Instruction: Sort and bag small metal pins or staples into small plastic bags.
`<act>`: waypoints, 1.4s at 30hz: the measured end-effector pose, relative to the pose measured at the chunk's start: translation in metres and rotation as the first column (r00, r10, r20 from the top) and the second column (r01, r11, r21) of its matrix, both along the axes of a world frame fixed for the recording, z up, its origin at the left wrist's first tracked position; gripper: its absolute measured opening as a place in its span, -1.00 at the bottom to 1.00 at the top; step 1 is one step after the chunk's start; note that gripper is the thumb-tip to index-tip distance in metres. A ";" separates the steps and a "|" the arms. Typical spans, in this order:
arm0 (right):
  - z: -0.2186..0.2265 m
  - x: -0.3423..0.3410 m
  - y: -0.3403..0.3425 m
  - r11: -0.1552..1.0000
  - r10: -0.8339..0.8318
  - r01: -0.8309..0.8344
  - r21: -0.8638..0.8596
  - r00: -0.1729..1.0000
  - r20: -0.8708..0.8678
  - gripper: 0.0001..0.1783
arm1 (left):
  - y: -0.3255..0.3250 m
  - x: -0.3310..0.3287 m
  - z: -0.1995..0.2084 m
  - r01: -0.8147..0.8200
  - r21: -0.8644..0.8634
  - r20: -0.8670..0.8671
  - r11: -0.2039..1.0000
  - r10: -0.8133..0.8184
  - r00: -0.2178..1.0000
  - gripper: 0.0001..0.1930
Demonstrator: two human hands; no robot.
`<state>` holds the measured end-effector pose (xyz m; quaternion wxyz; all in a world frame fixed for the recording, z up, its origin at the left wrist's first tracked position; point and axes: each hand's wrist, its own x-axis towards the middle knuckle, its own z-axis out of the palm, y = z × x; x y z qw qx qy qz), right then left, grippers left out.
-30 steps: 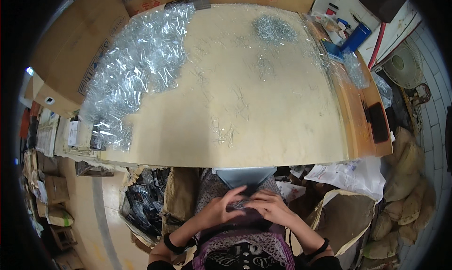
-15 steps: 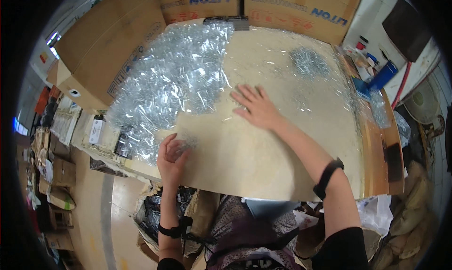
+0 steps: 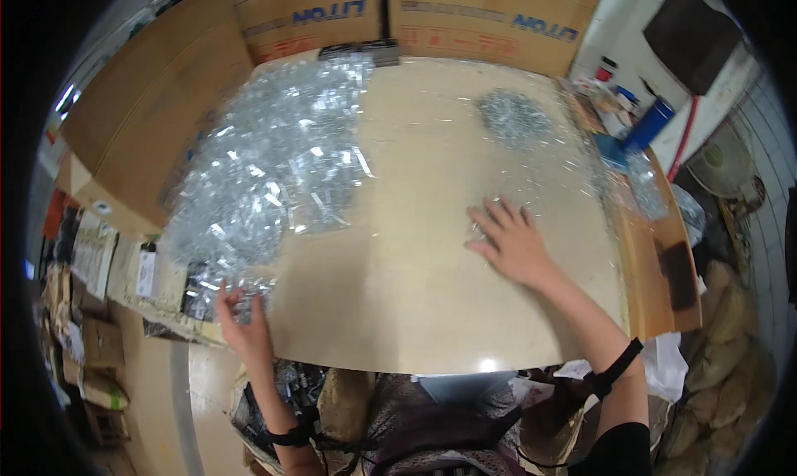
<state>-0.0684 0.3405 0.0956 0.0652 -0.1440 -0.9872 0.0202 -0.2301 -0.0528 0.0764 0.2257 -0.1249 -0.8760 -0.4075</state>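
Note:
A big heap of small, shiny, clear strip-like pieces [image 3: 274,144] covers the left part of the pale tabletop [image 3: 398,293]. My left hand [image 3: 245,322] is at the heap's near-left end, thumb and fingers apart and curved, with a few clear pieces showing between and beyond them. I cannot tell whether it touches them. On the right half of the tabletop my right hand [image 3: 513,245] lies low with its fingers spread. A few bits show by its fingertips. Beyond it sits a smaller mound of greyish clear pieces [image 3: 513,117], with loose bits scattered around.
Cardboard panels [image 3: 490,28] wall the back and left of the table. Along the right edge runs a cardboard ledge [image 3: 647,260] with a blue cylinder [image 3: 649,126] and small items nearby. An opened bag of dark material [image 3: 290,385] stands below the near edge.
My left hand has moved left and nearer, to the heap's near end. My right hand has moved right and toward me across the tabletop. The whole view has shifted slightly.

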 end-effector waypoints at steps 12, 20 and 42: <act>-0.026 0.208 0.148 0.668 -0.550 0.719 0.190 0.650 -0.524 -0.63 | -0.001 -0.017 -0.012 -0.242 -0.430 -0.425 0.870 0.042 0.904 -0.79; -0.014 0.224 0.116 0.744 -0.585 0.664 -0.076 0.594 -0.552 -0.80 | 0.033 0.043 0.002 -0.205 -0.236 -0.482 0.950 0.069 0.874 -0.77; -0.022 0.192 -0.171 0.281 -0.306 -0.104 -0.954 0.933 -0.191 -0.91 | 0.089 0.213 0.007 0.855 0.303 0.562 0.421 -0.804 0.197 -0.93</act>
